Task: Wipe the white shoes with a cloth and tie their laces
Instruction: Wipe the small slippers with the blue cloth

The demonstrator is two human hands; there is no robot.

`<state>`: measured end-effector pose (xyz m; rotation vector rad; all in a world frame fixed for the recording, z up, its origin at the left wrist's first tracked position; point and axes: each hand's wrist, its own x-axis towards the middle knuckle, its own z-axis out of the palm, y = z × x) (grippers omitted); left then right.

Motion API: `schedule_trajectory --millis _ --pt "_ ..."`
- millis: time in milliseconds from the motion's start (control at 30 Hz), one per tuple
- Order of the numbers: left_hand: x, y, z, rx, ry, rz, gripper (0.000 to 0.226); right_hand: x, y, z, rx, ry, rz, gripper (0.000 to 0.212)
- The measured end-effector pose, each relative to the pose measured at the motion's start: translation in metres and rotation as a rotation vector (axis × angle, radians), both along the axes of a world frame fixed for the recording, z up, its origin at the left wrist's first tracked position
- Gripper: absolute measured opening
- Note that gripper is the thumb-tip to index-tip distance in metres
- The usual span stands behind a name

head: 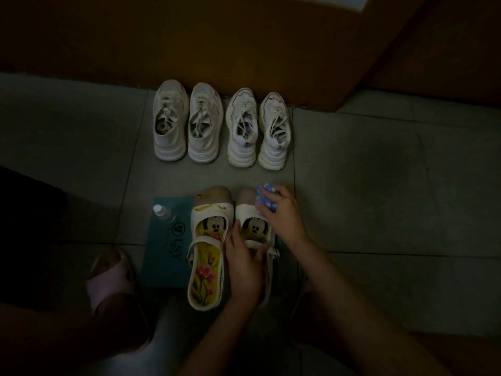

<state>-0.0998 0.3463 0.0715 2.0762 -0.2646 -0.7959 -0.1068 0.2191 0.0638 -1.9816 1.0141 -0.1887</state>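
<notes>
Two white strap shoes with yellow patterned insoles stand side by side on a teal mat [165, 248]. My left hand [245, 263] grips the right strap shoe [250, 213] across its middle. My right hand [284, 213] holds a crumpled blue and white cloth [267, 199] and presses it on that shoe's toe. The left strap shoe [208, 245] lies untouched. Farther back, one pair of white laced sneakers [187, 122] stands beside a second white laced pair [259, 130], laces loose.
A small clear bottle [160, 211] with a white cap stands on the mat's far left corner. A foot in a pink slipper [111, 278] rests at the left. A brown wall [244, 36] runs behind the sneakers. The floor is grey tile and the scene is dim.
</notes>
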Motion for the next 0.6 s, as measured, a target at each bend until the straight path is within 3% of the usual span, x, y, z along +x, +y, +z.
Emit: schedule_trajectory --millis 367,467,600 --pt "0.0 0.0 0.003 0.019 0.005 -0.006 0.08 -0.036 0.02 -0.003 0.08 0.082 -0.155 0.029" --pt "0.001 0.001 0.004 -0.002 0.01 -0.008 0.079 -0.021 0.008 0.009 0.085 -0.021 -0.307 0.03" --pt "0.0 0.001 0.003 -0.007 0.008 -0.003 0.076 0.022 0.009 0.023 0.13 -0.108 -0.144 0.035"
